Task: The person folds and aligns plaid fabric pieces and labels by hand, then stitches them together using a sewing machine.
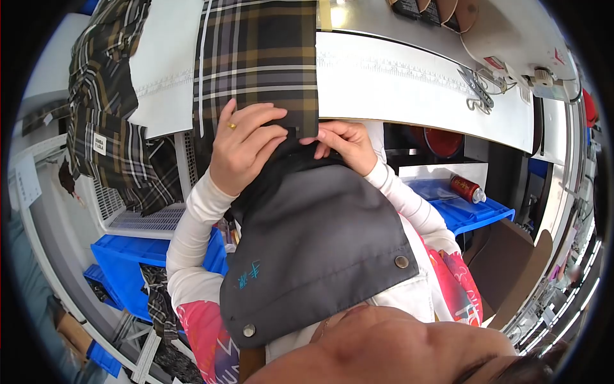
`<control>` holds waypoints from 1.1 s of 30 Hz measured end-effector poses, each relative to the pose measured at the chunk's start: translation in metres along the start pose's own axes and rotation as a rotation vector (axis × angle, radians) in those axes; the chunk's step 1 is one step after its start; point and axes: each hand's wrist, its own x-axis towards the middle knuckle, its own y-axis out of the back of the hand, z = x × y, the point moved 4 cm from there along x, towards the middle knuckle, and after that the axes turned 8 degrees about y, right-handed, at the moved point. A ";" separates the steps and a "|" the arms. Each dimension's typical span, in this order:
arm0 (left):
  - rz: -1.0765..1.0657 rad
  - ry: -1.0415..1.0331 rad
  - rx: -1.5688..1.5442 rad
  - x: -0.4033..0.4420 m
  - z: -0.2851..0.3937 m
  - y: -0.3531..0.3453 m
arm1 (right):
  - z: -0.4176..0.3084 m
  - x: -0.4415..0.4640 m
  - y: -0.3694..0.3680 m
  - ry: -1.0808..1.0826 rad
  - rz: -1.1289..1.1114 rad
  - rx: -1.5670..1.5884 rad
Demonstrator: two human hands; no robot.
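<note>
Currently under your fingers: a dark plaid cloth lies across the white tabletop, its near end at the table's front edge, right before your chest.
Plaid pattern: brown, grey and white bands cross on a dark ground, and a narrow white strip runs along the cloth's left side.
Your left hand: its bent fingers meet the cloth at its near edge, the tips close to the right corner; you wear a ring on it. Whether the thumb pinches from beneath, I cannot tell.
Your right hand: thumb and forefinger nip the near right corner of the cloth, just beside your left fingertips.
Your apron: dark, with two metal snaps and blue writing, it spreads below your hands.
Ruler marks: printed along the tabletop, on both sides of the cloth.
Thread snips: lying on the table to your right, well apart from your hands.
Second plaid piece: draped over the table's left side, bearing a white label; its lower part hangs by a white basket.
Red can: on its side upon a blue bin, below the tabletop at your right.
</note>
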 end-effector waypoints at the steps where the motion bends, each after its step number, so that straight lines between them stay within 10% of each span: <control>1: -0.001 -0.012 -0.005 0.001 0.000 -0.002 | -0.001 0.001 -0.004 0.006 0.000 0.025; 33: 0.051 -0.194 0.113 0.012 0.007 -0.010 | -0.016 0.003 -0.020 -0.043 0.116 0.097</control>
